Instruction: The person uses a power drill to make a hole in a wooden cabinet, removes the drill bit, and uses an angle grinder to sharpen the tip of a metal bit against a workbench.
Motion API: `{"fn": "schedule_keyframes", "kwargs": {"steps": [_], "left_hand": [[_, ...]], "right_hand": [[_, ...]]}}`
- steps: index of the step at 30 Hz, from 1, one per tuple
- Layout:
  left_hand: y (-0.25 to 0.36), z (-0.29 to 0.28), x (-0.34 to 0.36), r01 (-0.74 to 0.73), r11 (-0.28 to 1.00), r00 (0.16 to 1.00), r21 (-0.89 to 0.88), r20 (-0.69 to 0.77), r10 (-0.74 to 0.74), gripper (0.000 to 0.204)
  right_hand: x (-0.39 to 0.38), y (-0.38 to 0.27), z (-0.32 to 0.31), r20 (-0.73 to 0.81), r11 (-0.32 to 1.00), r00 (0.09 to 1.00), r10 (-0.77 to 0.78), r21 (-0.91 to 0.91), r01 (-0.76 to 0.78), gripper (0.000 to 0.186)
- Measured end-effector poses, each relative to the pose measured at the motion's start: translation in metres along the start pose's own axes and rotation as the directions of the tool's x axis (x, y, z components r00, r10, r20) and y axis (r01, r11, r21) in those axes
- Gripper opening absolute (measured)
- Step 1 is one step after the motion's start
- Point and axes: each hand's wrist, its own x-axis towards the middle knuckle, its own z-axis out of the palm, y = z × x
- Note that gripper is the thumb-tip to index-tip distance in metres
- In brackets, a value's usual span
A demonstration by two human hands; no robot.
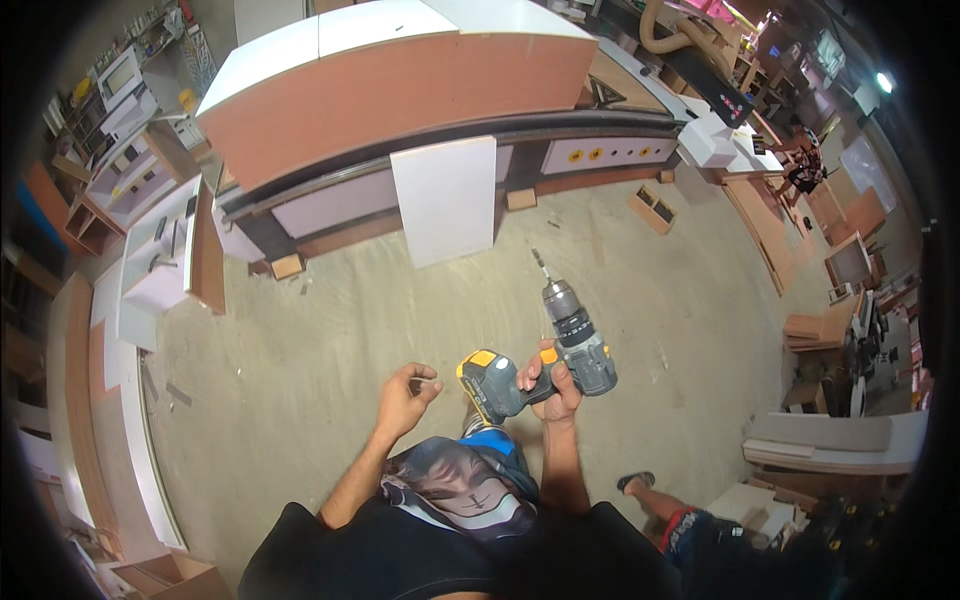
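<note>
Bare concrete floor (pixel 300 350) opens out through a cluttered joinery workshop, with a long dark-edged bench (pixel 350 183) across the far side carrying a large reddish-brown box (pixel 400 105) topped in white. One white panel (pixel 446 200) leans upright against the bench front, and a small wooden box (pixel 652 208) lies on the floor to its right. Nearer, the cordless drill (pixel 575 335) is up off the floor in front of the person, its bit (pixel 541 262) pointing away from the body toward the bench and its battery pack (pixel 488 385) turned to the left. Fingers of the right hand (pixel 553 392) wrap the handle; whether one presses the trigger cannot be told. The left hand (pixel 407 398) is just beside the battery, apart from it, fingers curled in toward the thumb; whether they pinch something small cannot be made out. Handling the drill well, I judge, means a firm wrist in line with the chuck, a finger off the trigger until the tip is seated, and the free hand well behind the bit. Since a co-worker's sandalled foot (pixel 636 481) is near on the right, swinging the tool that way calls for care.
</note>
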Motion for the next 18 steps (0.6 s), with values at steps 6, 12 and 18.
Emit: {"fn": "schedule_keyframes", "kwargs": {"steps": [6,12,18], "left_hand": [[0.030,-0.002,0.130,-0.049,0.999,0.995,0.013,-0.090,0.050,0.025],[0.066,-0.031,0.236,-0.033,0.988,0.949,-0.152,-0.315,-0.016,0.023],[0.123,-0.100,0.389,-0.201,0.977,0.904,0.069,-0.370,0.212,0.031]], "right_hand": [[0.140,0.006,-0.028,-0.129,0.934,0.990,0.060,-0.342,-0.102,0.040],[0.275,0.007,-0.044,-0.152,0.589,0.987,0.044,-0.794,-0.149,0.030],[0.408,0.046,-0.063,-0.147,0.497,0.985,-0.089,-0.863,-0.084,0.036]]}}
